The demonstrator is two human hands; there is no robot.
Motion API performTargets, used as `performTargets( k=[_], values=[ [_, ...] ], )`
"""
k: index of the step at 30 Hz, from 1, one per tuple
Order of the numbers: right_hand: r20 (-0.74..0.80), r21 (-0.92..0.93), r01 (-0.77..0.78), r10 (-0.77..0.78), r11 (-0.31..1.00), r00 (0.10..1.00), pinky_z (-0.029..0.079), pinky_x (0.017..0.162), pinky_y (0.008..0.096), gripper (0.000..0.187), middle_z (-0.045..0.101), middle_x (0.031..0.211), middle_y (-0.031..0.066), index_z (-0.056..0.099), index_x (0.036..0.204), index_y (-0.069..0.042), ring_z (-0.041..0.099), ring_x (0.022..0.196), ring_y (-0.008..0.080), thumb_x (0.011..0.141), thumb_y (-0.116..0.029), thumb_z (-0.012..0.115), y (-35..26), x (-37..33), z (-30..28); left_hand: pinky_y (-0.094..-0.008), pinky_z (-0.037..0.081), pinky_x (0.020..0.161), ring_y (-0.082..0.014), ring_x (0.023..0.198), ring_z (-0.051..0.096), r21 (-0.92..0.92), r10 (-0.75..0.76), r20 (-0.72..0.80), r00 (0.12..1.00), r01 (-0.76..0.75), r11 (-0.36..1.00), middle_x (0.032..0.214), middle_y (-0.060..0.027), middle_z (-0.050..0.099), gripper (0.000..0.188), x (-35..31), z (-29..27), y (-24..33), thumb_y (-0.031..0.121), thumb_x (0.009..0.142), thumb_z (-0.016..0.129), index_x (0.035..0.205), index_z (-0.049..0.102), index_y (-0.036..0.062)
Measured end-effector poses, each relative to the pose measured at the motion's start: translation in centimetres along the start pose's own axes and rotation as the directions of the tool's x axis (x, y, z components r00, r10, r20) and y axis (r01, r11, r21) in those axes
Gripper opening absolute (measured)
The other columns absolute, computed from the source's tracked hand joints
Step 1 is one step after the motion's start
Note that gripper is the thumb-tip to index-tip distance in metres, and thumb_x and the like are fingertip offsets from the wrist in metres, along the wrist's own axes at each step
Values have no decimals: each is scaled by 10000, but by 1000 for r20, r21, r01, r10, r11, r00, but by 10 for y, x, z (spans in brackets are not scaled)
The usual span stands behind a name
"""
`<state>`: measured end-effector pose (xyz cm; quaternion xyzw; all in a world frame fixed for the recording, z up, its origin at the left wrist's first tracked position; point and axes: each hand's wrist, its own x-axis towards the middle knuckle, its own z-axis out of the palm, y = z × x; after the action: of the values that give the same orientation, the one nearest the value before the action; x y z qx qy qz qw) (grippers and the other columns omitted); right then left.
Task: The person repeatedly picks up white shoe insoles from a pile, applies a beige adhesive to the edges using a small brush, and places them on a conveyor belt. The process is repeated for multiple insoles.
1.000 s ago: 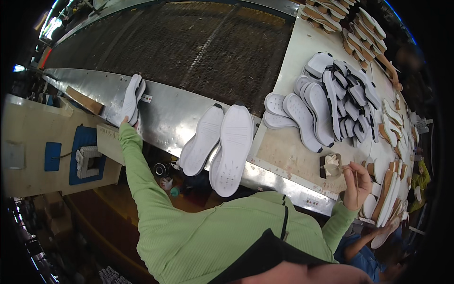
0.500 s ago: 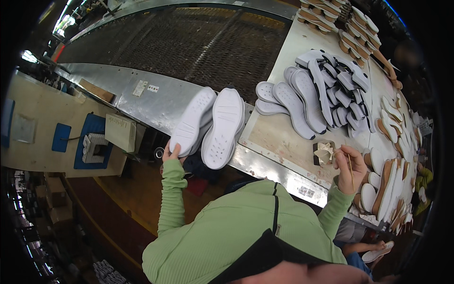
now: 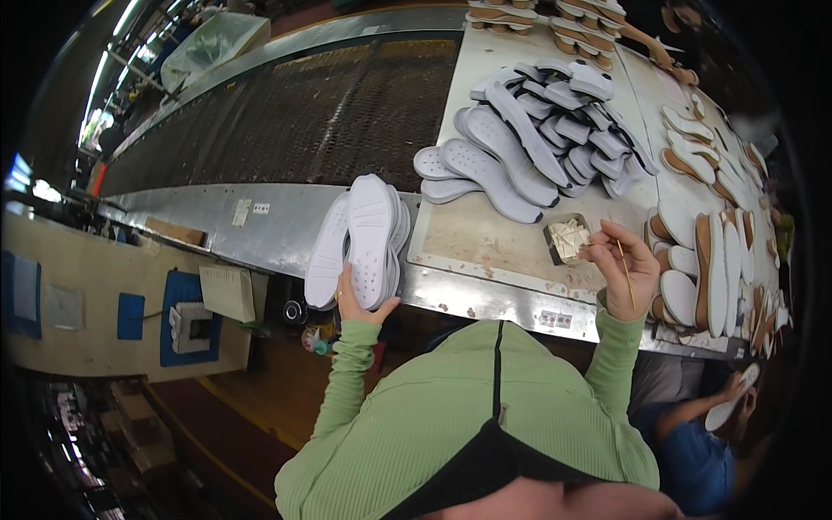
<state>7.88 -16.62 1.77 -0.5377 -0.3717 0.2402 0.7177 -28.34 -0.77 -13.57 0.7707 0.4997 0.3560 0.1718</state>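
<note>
Two stacks of white shoe soles lie side by side on the metal ledge: a left sole (image 3: 328,251) and a right sole (image 3: 371,221) on top. My left hand (image 3: 357,303) grips the near end of the right stack, its fingers at the left edge and thumb at the right. In my right hand (image 3: 628,267) a thin wooden stick (image 3: 627,282) is pinched, slanting across the fingers. The fingertips are beside a small dark box (image 3: 555,253) of pale paper slips (image 3: 568,237). Whether they also hold a slip, I cannot tell.
A heap of white and navy soles (image 3: 520,152) covers the table (image 3: 477,243) beyond the box. Tan-and-white soles (image 3: 711,269) stand at the right. A dark mesh conveyor (image 3: 286,121) runs far left. At lower right a co-worker in blue (image 3: 693,455) holds a sole.
My left hand has moved from the left stack of soles to the near end of the right one. The view has shifted; the right hand stays near the box with the stick.
</note>
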Motion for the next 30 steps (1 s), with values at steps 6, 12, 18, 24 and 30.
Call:
performTargets(
  k=[6,12,18,24,30],
  values=[
    [-27,-61,122,-124,991,992,526,747,252,177,635,946,115,632,992,83,636,815,154,816,104,628,-11,-7,-23,-375,400,971,-245,1104,488,-414,-159,-232,960,50,909,1190,-126,467,979,33,-16,34,136,536,898,1348,360,34],
    [-91,-28,76,-79,997,993,541,746,257,163,657,930,123,626,994,83,661,827,164,832,88,620,-16,-10,-31,-344,487,882,-226,1037,564,-490,-61,-371,927,-140,860,1200,-183,507,613,134,-63,104,87,889,605,1420,301,45],
    [-118,-55,43,-50,998,992,542,748,247,201,680,923,123,623,1022,74,667,836,152,823,70,652,-28,-11,-35,-183,468,643,-35,746,570,-741,133,-42,990,-120,661,872,-1,638,403,188,-12,184,75,955,493,1357,475,54],
    [-105,-170,140,-159,976,982,517,739,242,216,681,910,99,638,1022,58,642,829,132,810,47,681,-42,-3,-30,-211,483,781,-71,900,580,-847,370,254,894,21,531,1161,-79,634,368,156,60,244,129,960,523,1315,537,36],
    [56,-344,187,-179,920,982,521,741,258,202,687,914,114,649,993,53,648,823,140,796,53,693,-46,17,-12,-191,467,746,-52,857,559,-879,435,410,802,220,424,1108,-50,640,386,131,81,253,244,1004,464,1319,536,34]
  ],
)
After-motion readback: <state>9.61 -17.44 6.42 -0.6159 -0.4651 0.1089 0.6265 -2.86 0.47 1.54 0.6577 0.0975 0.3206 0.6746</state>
